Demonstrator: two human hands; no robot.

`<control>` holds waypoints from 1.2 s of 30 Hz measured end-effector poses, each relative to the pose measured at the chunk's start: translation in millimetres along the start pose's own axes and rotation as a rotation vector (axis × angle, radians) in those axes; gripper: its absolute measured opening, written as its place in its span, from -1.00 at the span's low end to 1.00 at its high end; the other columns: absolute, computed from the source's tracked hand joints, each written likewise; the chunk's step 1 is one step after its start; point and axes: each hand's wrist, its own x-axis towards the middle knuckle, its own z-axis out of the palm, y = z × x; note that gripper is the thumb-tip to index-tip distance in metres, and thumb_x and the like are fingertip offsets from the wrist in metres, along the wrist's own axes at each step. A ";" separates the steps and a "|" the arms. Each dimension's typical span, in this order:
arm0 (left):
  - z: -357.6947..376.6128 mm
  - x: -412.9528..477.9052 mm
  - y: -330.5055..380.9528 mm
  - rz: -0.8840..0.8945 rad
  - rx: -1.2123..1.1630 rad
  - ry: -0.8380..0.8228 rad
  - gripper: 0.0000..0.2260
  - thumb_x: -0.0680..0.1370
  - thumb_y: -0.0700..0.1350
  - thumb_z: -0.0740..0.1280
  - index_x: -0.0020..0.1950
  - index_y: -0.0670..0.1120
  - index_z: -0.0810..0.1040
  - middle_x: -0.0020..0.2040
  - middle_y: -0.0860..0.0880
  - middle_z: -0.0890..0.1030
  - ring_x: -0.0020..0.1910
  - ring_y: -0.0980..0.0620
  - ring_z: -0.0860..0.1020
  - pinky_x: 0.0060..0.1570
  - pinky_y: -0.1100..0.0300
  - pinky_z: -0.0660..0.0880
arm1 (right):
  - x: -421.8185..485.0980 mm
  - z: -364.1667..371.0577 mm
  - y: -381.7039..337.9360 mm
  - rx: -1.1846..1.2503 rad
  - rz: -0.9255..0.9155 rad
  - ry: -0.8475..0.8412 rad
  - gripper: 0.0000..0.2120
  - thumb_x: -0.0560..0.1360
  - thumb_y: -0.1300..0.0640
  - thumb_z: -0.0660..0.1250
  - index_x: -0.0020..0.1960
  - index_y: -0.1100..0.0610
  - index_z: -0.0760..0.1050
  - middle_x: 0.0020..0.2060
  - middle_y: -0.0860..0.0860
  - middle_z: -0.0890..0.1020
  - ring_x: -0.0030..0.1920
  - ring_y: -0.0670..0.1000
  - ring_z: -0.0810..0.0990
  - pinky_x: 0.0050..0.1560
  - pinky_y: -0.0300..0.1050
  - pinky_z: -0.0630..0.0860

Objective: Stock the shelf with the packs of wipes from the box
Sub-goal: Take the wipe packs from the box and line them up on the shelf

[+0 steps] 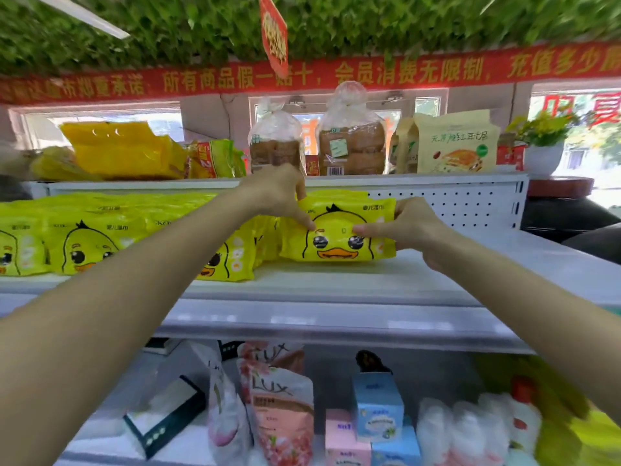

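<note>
Shop aisle: white metal shelf (336,284) at mid-frame, red banner (302,79) and green leaves (369,25) at 12 o'clock.

Both hands were on one yellow pack of wipes (336,253). It stood upright, duck face forward, long side level.
- Left hand (279,193) sat at the pack's 10 o'clock, thumb pressed on the front, fingers curled over the top edge.
- Right hand (413,227) sat at its 3 o'clock, thumb on the front, fingers wrapped round the end.
- Both were clamped on it.

Bottom edge was down at the shelf board; couldn't tell if it touched. Another yellow pack showed right behind it, close against it.

Row of packs (84,243) filled the same board at the held pack's 9 o'clock. The nearest one was partly hidden by the left forearm. Perforated back panel (453,203) was at its 2 o'clock.

Top board, 12 o'clock: bread bags (353,142), yellow bags (124,149), beige bags (453,142), potted plant (541,146) far right.

Lower board, 6 o'clock: soap pouches (285,398) and blue carton (376,405), all blurred.
</note>
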 end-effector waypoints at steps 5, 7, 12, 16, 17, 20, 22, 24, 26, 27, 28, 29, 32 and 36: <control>14.8 20.4 -14.0 0.005 0.057 -0.081 -0.45 0.24 0.21 0.57 0.08 -0.06 0.58 -0.06 0.04 0.52 -0.01 -0.02 0.47 0.08 0.03 0.51 | 23.8 12.6 17.6 -0.044 0.099 -0.100 -0.49 0.16 -0.01 0.64 -0.22 0.17 0.36 -0.19 0.10 0.49 -0.13 0.12 0.58 -0.18 -0.07 0.55; 17.4 23.9 -18.3 0.008 0.062 -0.068 -0.55 0.22 0.21 0.58 -0.11 -0.03 0.54 -0.19 0.10 0.49 -0.04 -0.03 0.47 0.05 0.04 0.49 | 27.1 15.0 19.5 -0.069 0.099 -0.096 -0.49 0.15 -0.03 0.64 -0.23 0.19 0.39 -0.20 0.11 0.48 -0.15 0.10 0.53 -0.13 -0.02 0.50; 20.5 22.1 -18.9 0.007 0.136 -0.004 -0.59 0.27 0.23 0.54 -0.19 -0.02 0.48 -0.19 0.04 0.54 -0.04 -0.06 0.47 -0.07 0.08 0.27 | 22.7 22.0 14.3 -0.233 0.061 0.061 -0.42 0.22 -0.10 0.60 -0.37 0.11 0.20 -0.45 0.01 0.34 -0.37 0.02 0.33 -0.31 -0.09 0.20; 19.8 14.9 -25.6 0.040 0.187 0.008 -0.42 0.31 0.26 0.51 0.21 0.02 0.49 0.15 -0.02 0.57 0.21 -0.08 0.47 0.06 0.03 0.32 | 12.3 22.9 11.2 -0.397 0.068 0.043 -0.47 0.30 -0.22 0.51 -0.09 0.17 0.38 -0.25 0.01 0.55 -0.14 0.06 0.51 -0.16 -0.04 0.39; 18.9 11.4 -28.4 0.054 0.188 0.020 -0.38 0.33 0.26 0.50 0.27 0.02 0.45 0.21 -0.03 0.55 0.25 -0.09 0.46 0.11 0.02 0.34 | 8.4 21.7 9.5 -0.385 0.078 0.035 -0.42 0.32 -0.21 0.49 0.04 0.18 0.36 -0.14 0.02 0.53 -0.06 0.07 0.49 -0.11 -0.04 0.39; 10.5 -8.0 -36.2 0.122 0.248 0.133 -0.38 0.41 0.25 0.42 0.38 0.01 0.38 0.31 -0.07 0.49 0.30 -0.11 0.43 0.19 -0.01 0.36 | -4.0 18.6 2.8 -0.356 0.061 0.101 -0.20 0.32 -0.20 0.50 0.35 0.17 0.25 0.22 0.15 0.40 0.21 0.14 0.44 0.13 0.02 0.44; 0.7 -24.1 -41.7 0.198 0.236 0.220 -0.44 0.49 0.22 0.35 0.39 -0.02 0.37 0.33 -0.09 0.48 0.30 -0.12 0.44 0.21 -0.01 0.37 | -17.2 19.2 -4.1 -0.403 0.004 0.230 -0.22 0.35 -0.18 0.48 0.39 0.14 0.23 0.29 0.19 0.35 0.29 0.20 0.38 0.26 0.12 0.38; -10.4 -43.0 -48.3 0.267 0.110 0.243 -0.48 0.54 0.19 0.30 0.41 -0.03 0.36 0.36 -0.10 0.45 0.33 -0.11 0.42 0.25 -0.02 0.37 | -35.8 24.1 -14.5 -0.416 -0.103 0.338 -0.30 0.41 -0.13 0.45 0.40 0.12 0.25 0.30 0.18 0.36 0.31 0.21 0.36 0.28 0.13 0.35; -20.7 -63.9 -55.6 0.341 -0.035 0.258 -0.49 0.55 0.18 0.27 0.43 -0.02 0.34 0.37 -0.07 0.44 0.35 -0.08 0.39 0.28 -0.06 0.37 | -60.6 34.2 -29.5 -0.369 -0.210 0.338 -0.35 0.45 -0.08 0.43 0.41 0.10 0.26 0.31 0.15 0.37 0.32 0.16 0.37 0.27 0.12 0.36; -25.1 -76.5 -58.9 0.384 -0.080 0.266 -0.49 0.56 0.19 0.26 0.43 0.00 0.34 0.38 -0.04 0.44 0.36 -0.05 0.39 0.29 -0.07 0.37 | -74.8 40.8 -37.7 -0.363 -0.263 0.311 -0.36 0.46 -0.08 0.42 0.42 0.10 0.26 0.32 0.14 0.37 0.33 0.13 0.37 0.28 0.10 0.37; -28.0 -90.9 -62.9 0.426 -0.103 0.271 -0.49 0.56 0.18 0.26 0.44 0.00 0.33 0.39 -0.02 0.43 0.38 -0.03 0.37 0.31 -0.05 0.36 | -89.5 49.3 -45.3 -0.389 -0.302 0.281 -0.35 0.46 -0.09 0.41 0.44 0.09 0.25 0.33 0.12 0.37 0.33 0.11 0.37 0.29 0.06 0.36; -29.0 -107.0 -67.9 0.466 -0.100 0.270 -0.48 0.56 0.18 0.26 0.46 0.01 0.32 0.42 -0.01 0.40 0.40 -0.01 0.35 0.33 -0.01 0.34 | -104.3 59.1 -52.4 -0.447 -0.333 0.255 -0.33 0.46 -0.12 0.40 0.46 0.09 0.24 0.34 0.11 0.37 0.35 0.09 0.36 0.31 0.01 0.34; -19.1 -155.3 -95.3 0.610 0.038 0.253 -0.43 0.57 0.21 0.23 0.51 -0.01 0.27 0.49 -0.02 0.33 0.45 -0.04 0.32 0.36 0.07 0.28 | -148.0 95.0 -67.4 -0.684 -0.372 0.207 -0.22 0.44 -0.30 0.30 0.51 0.07 0.18 0.41 0.08 0.34 0.40 0.10 0.29 0.34 0.00 0.25; 9.3 -214.4 -148.6 0.713 0.130 0.237 -0.33 0.52 0.30 0.06 0.50 -0.08 0.32 0.48 -0.13 0.36 0.40 -0.14 0.40 0.32 -0.03 0.38 | -201.3 150.0 -74.6 -0.850 -0.375 0.113 -0.12 0.40 -0.43 0.15 0.55 0.03 0.07 0.49 0.09 0.23 0.46 0.12 0.22 0.35 0.05 0.22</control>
